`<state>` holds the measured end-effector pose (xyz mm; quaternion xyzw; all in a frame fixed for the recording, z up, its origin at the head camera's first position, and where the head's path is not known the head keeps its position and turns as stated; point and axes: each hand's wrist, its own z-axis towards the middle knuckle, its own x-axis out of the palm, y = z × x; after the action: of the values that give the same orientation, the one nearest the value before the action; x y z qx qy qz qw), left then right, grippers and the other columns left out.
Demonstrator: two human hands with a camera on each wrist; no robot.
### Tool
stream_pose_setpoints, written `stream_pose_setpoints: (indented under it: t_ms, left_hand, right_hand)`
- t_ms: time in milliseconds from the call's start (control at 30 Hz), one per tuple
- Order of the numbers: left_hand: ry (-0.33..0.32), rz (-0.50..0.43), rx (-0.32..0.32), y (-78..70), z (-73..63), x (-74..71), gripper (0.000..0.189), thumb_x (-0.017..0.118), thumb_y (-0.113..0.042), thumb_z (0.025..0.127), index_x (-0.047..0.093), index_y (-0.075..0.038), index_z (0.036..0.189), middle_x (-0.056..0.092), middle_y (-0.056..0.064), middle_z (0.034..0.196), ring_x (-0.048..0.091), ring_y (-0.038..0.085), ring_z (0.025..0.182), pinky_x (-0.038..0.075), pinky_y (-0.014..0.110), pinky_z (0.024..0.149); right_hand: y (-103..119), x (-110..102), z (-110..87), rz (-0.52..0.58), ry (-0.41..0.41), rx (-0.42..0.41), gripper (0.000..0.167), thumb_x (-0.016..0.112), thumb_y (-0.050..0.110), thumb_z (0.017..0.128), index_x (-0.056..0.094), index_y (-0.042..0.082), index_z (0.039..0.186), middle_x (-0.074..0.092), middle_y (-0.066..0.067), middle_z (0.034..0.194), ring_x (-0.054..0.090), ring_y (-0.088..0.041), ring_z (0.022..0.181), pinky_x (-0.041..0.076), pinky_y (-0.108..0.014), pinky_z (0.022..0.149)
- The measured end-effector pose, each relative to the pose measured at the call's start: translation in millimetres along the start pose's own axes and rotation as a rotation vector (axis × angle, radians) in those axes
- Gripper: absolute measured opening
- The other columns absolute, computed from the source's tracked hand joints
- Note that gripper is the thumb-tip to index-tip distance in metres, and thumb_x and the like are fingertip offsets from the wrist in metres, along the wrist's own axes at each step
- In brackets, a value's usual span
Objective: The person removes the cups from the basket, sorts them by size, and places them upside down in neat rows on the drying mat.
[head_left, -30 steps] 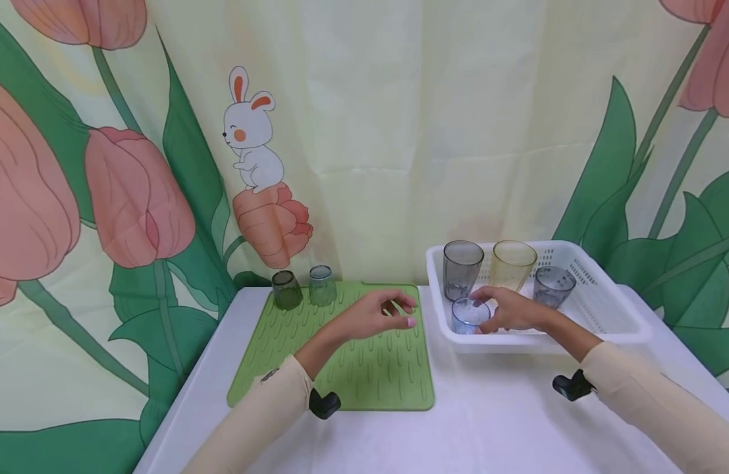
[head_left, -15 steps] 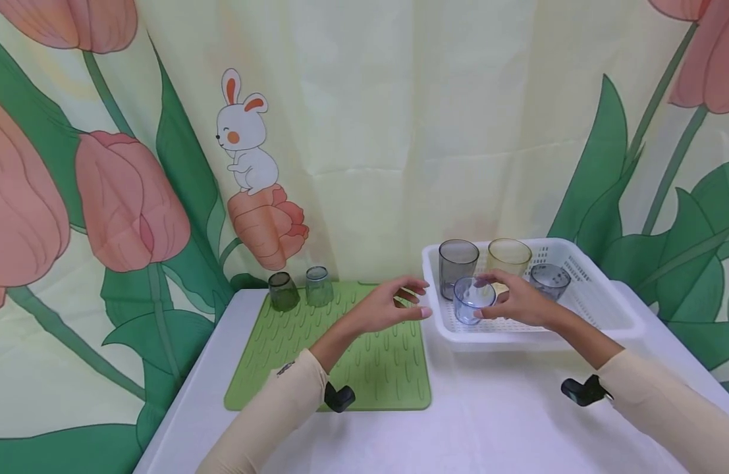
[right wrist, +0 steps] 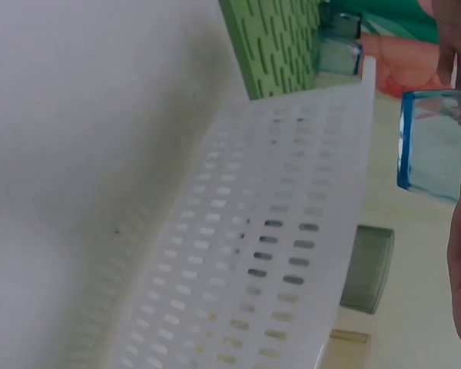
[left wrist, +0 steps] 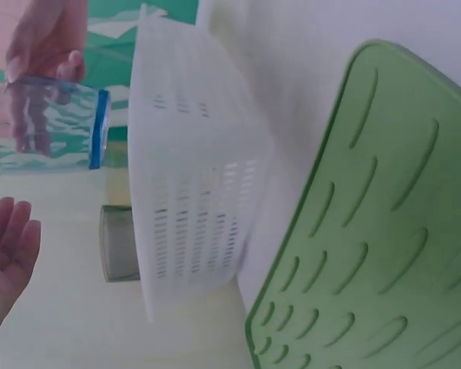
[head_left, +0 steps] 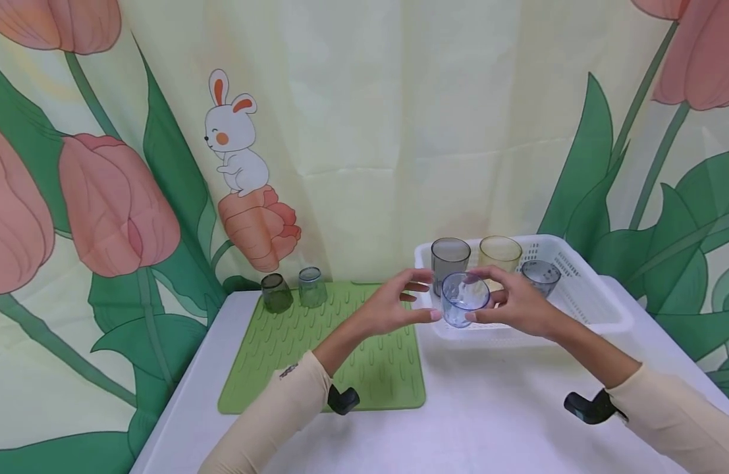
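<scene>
My right hand (head_left: 514, 304) grips a clear bluish glass tumbler (head_left: 463, 301) between thumb and fingers, above the front left rim of a white perforated basket (head_left: 601, 309). The glass stands roughly upright, its blue base (left wrist: 100, 129) clear of the basket. My left hand (head_left: 394, 306) reaches to the glass's left side with fingers spread and slightly bent; in the left wrist view a gap shows between them and the glass. In the basket are a tall grey glass (head_left: 450, 253), a tall amber glass (head_left: 500, 249) and a short grey glass (head_left: 540, 275).
A green ribbed drying mat (head_left: 340, 375) lies on the white table (head_left: 494, 408) left of the basket. At its back left corner a dark green glass (head_left: 276, 295) and a grey-blue glass (head_left: 313, 289) stand upside down. A printed curtain (head_left: 352, 131) hangs behind.
My right hand has lifted the bluish tumbler up out of the basket and slightly toward me. My left hand has moved right, close to the glass. The view has turned slightly right.
</scene>
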<state>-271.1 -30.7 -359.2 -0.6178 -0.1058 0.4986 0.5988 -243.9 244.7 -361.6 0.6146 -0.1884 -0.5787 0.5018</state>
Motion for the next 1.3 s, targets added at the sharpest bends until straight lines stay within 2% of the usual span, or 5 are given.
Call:
stream_pose_setpoints:
  t_ms: [300, 700, 1100, 1200, 1300]
  left_hand:
    - [0.044, 0.065, 0.054, -7.3, -9.4, 12.4, 0.075, 0.085, -0.026, 0.08, 0.046, -0.013, 0.143, 0.055, 0.0, 0.138, 0.056, 0.014, 0.121, 0.049, 0.039, 0.103]
    - [0.004, 0.169, 0.086, -6.2, -23.1, 22.0, 0.072, 0.088, -0.026, 0.077, 0.051, -0.013, 0.138, 0.057, -0.001, 0.129, 0.058, 0.011, 0.113, 0.051, 0.021, 0.088]
    - [-0.042, 0.185, 0.063, -17.8, -35.6, 20.3, 0.068, 0.086, -0.032, 0.078, 0.052, -0.015, 0.134, 0.06, -0.004, 0.125, 0.056, 0.007, 0.109, 0.05, 0.022, 0.087]
    - [-0.076, 0.169, 0.053, -24.0, -39.1, 15.6, 0.066, 0.085, -0.032, 0.078, 0.053, -0.013, 0.133, 0.063, -0.002, 0.123, 0.056, 0.009, 0.107, 0.05, 0.024, 0.085]
    - [-0.108, 0.142, 0.064, -30.4, -40.9, 9.8, 0.066, 0.085, -0.029, 0.078, 0.054, -0.011, 0.133, 0.063, 0.0, 0.125, 0.056, 0.01, 0.107, 0.052, 0.029, 0.085]
  right_hand:
    - [20.9, 17.7, -14.1, 0.071, 0.066, -0.013, 0.073, 0.082, 0.01, 0.081, 0.043, 0.003, 0.142, 0.065, -0.022, 0.103, 0.067, -0.018, 0.07, 0.055, -0.028, 0.059]
    - [21.3, 28.3, -20.5, 0.13, 0.152, -0.015, 0.073, 0.08, 0.008, 0.082, 0.042, -0.001, 0.144, 0.07, -0.016, 0.089, 0.065, -0.013, 0.069, 0.055, -0.027, 0.06]
    - [22.0, 34.7, -26.5, 0.207, 0.138, -0.075, 0.077, 0.08, 0.004, 0.081, 0.039, 0.002, 0.147, 0.045, -0.027, 0.139, 0.066, -0.014, 0.068, 0.056, -0.029, 0.062]
    - [20.6, 37.4, -28.6, 0.216, 0.13, -0.092, 0.08, 0.08, 0.003, 0.081, 0.037, 0.002, 0.149, 0.044, -0.025, 0.139, 0.064, -0.016, 0.064, 0.055, -0.029, 0.06]
    - [17.3, 42.5, -30.4, 0.229, 0.141, -0.067, 0.078, 0.079, 0.004, 0.083, 0.036, 0.002, 0.148, 0.058, -0.019, 0.121, 0.064, -0.016, 0.063, 0.052, -0.028, 0.058]
